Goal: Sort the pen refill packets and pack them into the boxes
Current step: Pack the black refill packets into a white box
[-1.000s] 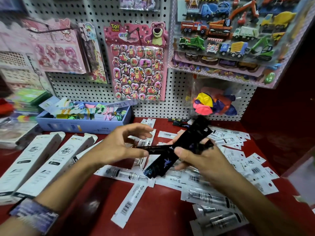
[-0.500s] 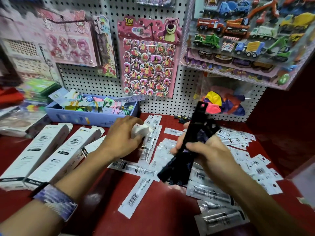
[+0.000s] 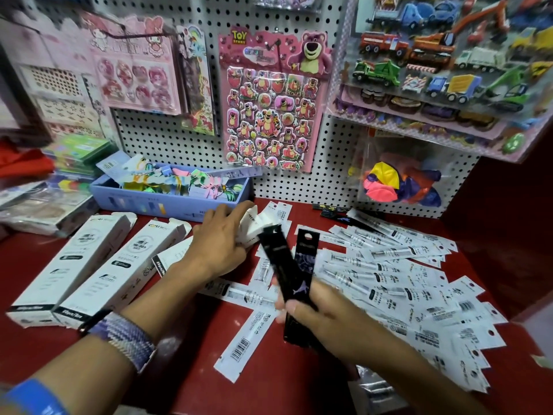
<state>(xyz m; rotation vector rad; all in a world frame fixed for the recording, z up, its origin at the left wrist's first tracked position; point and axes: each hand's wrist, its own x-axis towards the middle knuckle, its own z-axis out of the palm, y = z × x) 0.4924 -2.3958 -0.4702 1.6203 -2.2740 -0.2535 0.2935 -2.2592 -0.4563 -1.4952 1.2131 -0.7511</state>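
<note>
Reaching farther toward the back edge of the red counter (image 3: 185, 369) than half a second ago, the left hand (image 3: 220, 244) closes on the open flap of a white box (image 3: 253, 224). Right hand (image 3: 308, 319) grips two black refill packets (image 3: 288, 265), fanned upright. White refill packets (image 3: 398, 283) lie scattered over the counter's right half; two more white cartons (image 3: 89, 268) lie along its left edge, a blue tray (image 3: 167, 202) behind.

"TOY STORY" stands in yellow letters at the top left corner of the pink bear sticker sheet (image 3: 270, 100) hanging on the pegboard. Below and left of that sheet, a white box (image 3: 119, 272) on the desk reads "TM-009". The print and barcodes on the white refill packets (image 3: 389, 283), right of the box, are too small to read.
</note>
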